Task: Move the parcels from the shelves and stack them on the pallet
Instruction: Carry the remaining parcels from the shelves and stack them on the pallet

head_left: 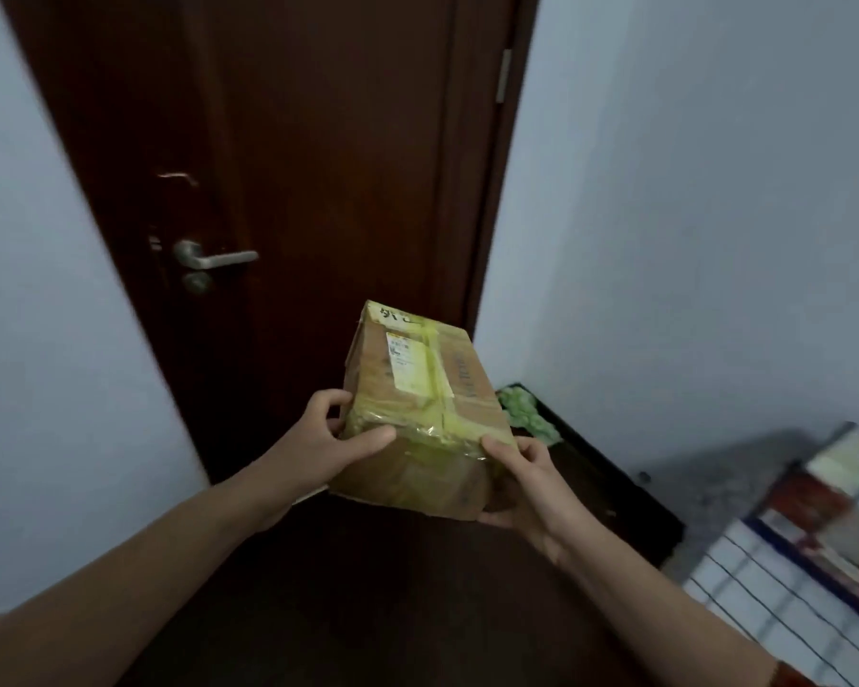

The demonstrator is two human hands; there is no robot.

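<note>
As hands (417, 453) grip parcel (417, 404), door (318, 166) ahead

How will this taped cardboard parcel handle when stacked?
The parcel probably stays stiff: its edges look square. Likely light, since left hand and right hand hold only its near end. Glossy yellow tape may be slippery.

Two bare forearms reach forward and inward, the left hand (324, 438) gripping the near left corner of a parcel (420, 414) with thumb on top, the right hand (526, 480) cupping its near right corner from below.
</note>
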